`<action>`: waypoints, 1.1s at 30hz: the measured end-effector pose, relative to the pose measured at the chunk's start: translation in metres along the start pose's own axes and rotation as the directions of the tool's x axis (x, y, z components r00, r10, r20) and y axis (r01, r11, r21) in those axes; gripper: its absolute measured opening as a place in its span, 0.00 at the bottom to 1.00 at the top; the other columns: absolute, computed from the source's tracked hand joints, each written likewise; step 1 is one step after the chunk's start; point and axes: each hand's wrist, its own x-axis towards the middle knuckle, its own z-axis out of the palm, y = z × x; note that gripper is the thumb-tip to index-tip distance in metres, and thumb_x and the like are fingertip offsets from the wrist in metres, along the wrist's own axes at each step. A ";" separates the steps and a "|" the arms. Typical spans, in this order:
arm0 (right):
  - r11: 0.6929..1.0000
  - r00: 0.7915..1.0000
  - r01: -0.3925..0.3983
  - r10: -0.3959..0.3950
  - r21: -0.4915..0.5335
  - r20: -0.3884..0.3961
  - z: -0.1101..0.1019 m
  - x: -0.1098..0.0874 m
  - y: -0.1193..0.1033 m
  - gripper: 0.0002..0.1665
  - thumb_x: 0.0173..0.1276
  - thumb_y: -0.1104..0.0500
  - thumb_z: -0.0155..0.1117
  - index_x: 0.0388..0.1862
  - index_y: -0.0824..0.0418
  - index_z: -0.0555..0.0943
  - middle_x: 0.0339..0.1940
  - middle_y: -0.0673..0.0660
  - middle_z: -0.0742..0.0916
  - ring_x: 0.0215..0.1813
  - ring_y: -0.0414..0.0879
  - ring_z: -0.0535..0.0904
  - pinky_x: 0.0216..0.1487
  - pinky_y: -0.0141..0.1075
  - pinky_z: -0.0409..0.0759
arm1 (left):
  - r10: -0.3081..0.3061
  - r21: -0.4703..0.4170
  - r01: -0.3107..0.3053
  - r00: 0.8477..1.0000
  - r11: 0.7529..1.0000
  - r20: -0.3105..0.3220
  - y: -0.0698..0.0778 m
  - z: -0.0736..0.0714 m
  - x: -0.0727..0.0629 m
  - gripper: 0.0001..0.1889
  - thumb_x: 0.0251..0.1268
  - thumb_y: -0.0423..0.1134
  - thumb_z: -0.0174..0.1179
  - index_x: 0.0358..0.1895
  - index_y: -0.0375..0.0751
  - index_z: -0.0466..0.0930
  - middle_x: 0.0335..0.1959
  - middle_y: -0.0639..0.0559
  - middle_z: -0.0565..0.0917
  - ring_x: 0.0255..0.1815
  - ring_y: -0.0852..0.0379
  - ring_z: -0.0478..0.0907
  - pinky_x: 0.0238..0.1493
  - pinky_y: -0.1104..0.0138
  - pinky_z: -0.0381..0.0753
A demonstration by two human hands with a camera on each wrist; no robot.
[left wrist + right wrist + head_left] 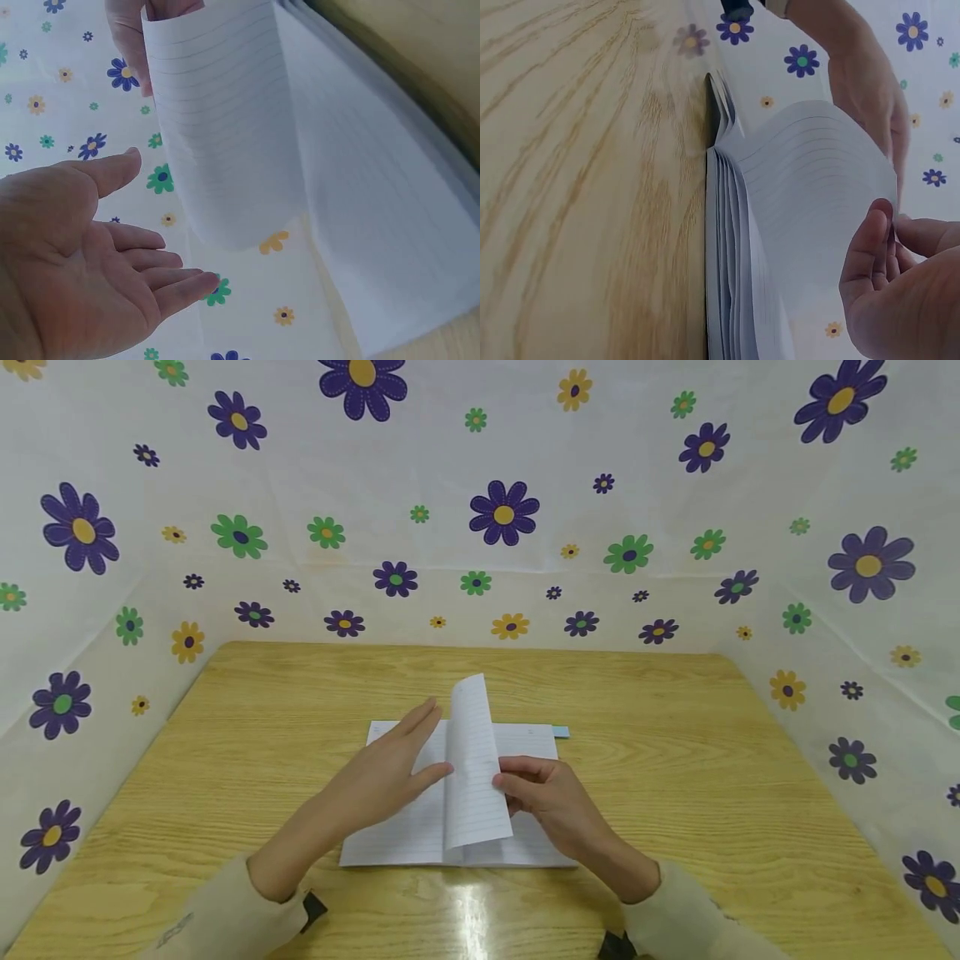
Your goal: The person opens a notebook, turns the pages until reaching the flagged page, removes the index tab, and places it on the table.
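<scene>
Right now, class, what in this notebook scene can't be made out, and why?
Head: corner markings on the notebook, too small to read.
Head: inner end of the blue tab, covered by the notebook.
Left wrist: most of the right hand, cut off by the top edge.
Right wrist: part of the left hand, behind the raised page.

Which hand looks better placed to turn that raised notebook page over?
Probably the right hand: its fingers pinch the edge of the raised page. The left hand is open on the page's other side, holding nothing.
</scene>
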 end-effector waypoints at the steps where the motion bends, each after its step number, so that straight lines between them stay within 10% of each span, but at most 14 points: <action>1: 1.000 1.000 0.002 -0.002 -0.002 0.001 0.001 0.000 0.000 0.23 0.73 0.68 0.66 0.61 0.81 0.77 0.40 0.53 0.90 0.34 0.42 0.84 0.37 0.32 0.83 | 0.006 -0.007 -0.006 1.000 1.000 -0.003 0.003 0.000 0.002 0.43 0.77 0.52 0.61 0.82 0.33 0.53 0.84 0.41 0.51 0.82 0.43 0.55 0.73 0.48 0.68; 33: 0.990 0.988 0.097 -0.084 -0.101 0.127 0.016 0.000 -0.003 0.22 0.74 0.65 0.65 0.63 0.75 0.80 0.39 0.52 0.89 0.35 0.42 0.81 0.39 0.32 0.85 | 0.117 -0.022 -0.115 0.986 0.993 0.120 0.026 -0.001 0.023 0.33 0.82 0.45 0.55 0.80 0.32 0.57 0.84 0.39 0.46 0.84 0.39 0.43 0.78 0.49 0.57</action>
